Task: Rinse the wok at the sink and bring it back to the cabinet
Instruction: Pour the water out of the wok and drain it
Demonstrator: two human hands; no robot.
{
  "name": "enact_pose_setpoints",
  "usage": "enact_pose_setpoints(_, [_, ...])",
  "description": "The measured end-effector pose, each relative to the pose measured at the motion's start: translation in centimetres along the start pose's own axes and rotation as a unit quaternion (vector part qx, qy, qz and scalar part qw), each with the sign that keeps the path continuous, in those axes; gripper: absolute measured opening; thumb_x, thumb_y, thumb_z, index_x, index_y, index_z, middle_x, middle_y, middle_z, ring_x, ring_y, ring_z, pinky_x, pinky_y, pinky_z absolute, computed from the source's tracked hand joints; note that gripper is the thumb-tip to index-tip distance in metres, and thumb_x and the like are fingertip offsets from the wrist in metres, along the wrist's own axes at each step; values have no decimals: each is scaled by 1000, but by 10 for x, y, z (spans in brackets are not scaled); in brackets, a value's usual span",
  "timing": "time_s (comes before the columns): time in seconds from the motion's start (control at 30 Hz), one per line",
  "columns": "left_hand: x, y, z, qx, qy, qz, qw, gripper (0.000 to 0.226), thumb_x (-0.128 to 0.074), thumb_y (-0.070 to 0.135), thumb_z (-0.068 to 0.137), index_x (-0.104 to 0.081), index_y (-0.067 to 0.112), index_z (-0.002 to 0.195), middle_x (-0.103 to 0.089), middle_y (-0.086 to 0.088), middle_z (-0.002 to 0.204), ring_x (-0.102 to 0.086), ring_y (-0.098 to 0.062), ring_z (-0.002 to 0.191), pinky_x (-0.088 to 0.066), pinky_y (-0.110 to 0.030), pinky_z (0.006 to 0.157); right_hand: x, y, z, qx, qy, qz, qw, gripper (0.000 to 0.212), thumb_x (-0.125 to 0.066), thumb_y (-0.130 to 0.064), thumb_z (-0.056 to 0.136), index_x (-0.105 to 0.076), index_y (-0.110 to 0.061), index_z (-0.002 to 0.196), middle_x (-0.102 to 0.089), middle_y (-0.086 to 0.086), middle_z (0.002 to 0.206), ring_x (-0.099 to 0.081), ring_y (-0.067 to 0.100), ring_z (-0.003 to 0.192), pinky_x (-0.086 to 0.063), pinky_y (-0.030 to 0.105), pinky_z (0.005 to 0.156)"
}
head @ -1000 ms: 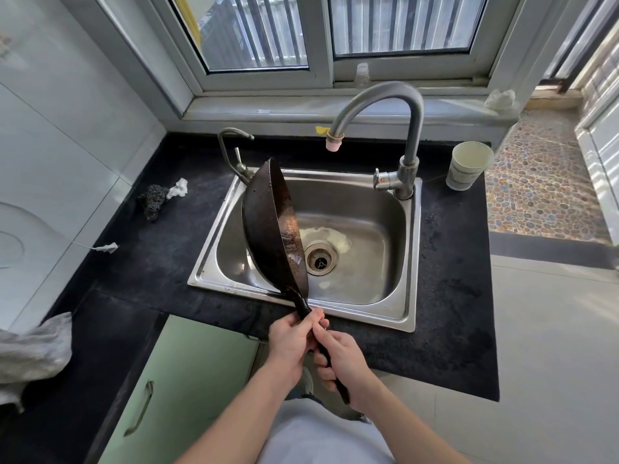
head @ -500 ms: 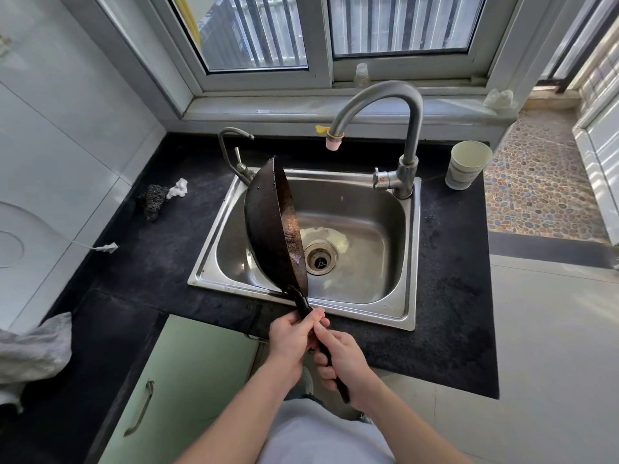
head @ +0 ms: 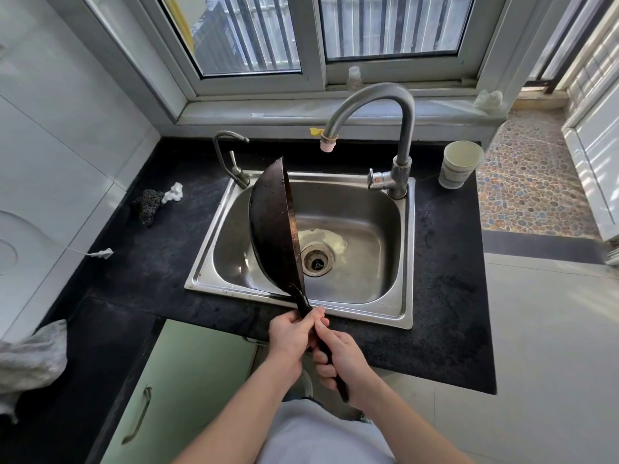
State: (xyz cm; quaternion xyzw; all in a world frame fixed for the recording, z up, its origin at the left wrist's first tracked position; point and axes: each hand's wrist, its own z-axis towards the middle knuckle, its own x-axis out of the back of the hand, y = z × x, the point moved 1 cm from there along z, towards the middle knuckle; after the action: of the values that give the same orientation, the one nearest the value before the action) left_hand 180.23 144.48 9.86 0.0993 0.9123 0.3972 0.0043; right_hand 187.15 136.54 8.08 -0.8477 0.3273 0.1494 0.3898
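**Wok held on edge over sink, draining**

The wok (head: 273,226) is tipped on its edge above the sink (head: 407,262), bowl facing right toward the drain (head: 317,258), rim running up and away from both hands. Droplets show along the rim and outer shell. Whether its lower edge touches the basin cannot be told. No water is seen leaving the tap (head: 368,112), whose spout ends ahead of the hands and to the right of the wok's top edge.

Both hands grasp the handle (head: 330,354). The left hand (head: 292,338) is clenched round it close to the wok; the right hand (head: 345,361) is clenched round it just behind, nearer the body. The two hands touch.

Judgement: rinsing looks finished and the step in hand is draining before the carry. To do it well, hold the wok steep until drips stop, with the low point of the rim over the basin and not over the surface (head: 134,279). A short shake along the handle line would shed water; a sideways swing risks striking the small tap (head: 231,155) just ahead and left of the hands. A wet handle can turn in the grip, so the two-handed hold should stay until the wok is levelled. The cabinet (head: 187,380) lies below and left of the left hand; lift clear of the sink's front lip before turning that way.
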Motion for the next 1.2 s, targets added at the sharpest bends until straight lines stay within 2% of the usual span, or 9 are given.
enact_pose_setpoints(0.13, [1,1,1,-3,0,9,1000,13,-73,9,84,-73,-3,89,-74,-15,78,-69,-23,75,-59,-40,81,-2,0,-1,-4,6,5,1000,36,-54,-45,99,-51,-16,79,-43,-1,56,-31,10,40,-25,19,33])
enact_pose_setpoints(0.27, [2,0,2,-5,-3,22,1000,11,-75,11,83,-74,1,84,-75,-12,75,-70,-25,78,-60,-41,81,-2,1,1,-7,6,10,1000,34,-54,-46,99,-52,-14,88,-42,-1,56,-30,9,40,-23,19,34])
enact_pose_setpoints(0.47, [5,0,3,-2,-12,21,1000,9,-76,11,82,-74,2,83,-75,-13,75,-70,-26,79,-58,-47,88,-5,2,1,-15,14,24,1000,36,-54,-46,98,-51,-14,82,-42,-1,56,-30,9,39,-21,20,34])
enact_pose_setpoints(0.8, [13,0,4,-7,-35,13,999,11,-75,12,83,-74,2,86,-76,-13,79,-72,-25,82,-59,-42,85,-12,4,-1,-6,25,21,999,36,-55,-46,98,-55,-16,78,-43,-1,56,-31,8,38,-23,19,33])
enact_pose_setpoints(0.97, [25,1,8,15,-66,-19,998,13,-71,9,86,-72,-3,91,-73,-15,81,-69,-24,80,-58,-41,84,-25,10,4,22,52,-20,998,33,-54,-42,100,-51,-14,82,-44,-1,55,-32,9,39,-25,18,34])
enact_pose_setpoints(1.1, [42,0,15,29,-99,-32,994,16,-66,10,90,-72,-4,96,-74,-16,85,-70,-24,85,-59,-34,76,-38,16,6,66,94,-68,991,34,-55,-34,101,-53,-13,74,-44,0,52,-35,10,38,-29,20,35])
enact_pose_setpoints(1.2, [58,-3,22,57,-141,-36,988,21,-62,14,94,-71,-3,101,-74,-15,90,-71,-25,88,-57,-32,72,-48,26,13,109,162,-181,964,34,-60,-37,97,-60,-15,71,-52,-4,52,-44,11,44,-36,29,45])
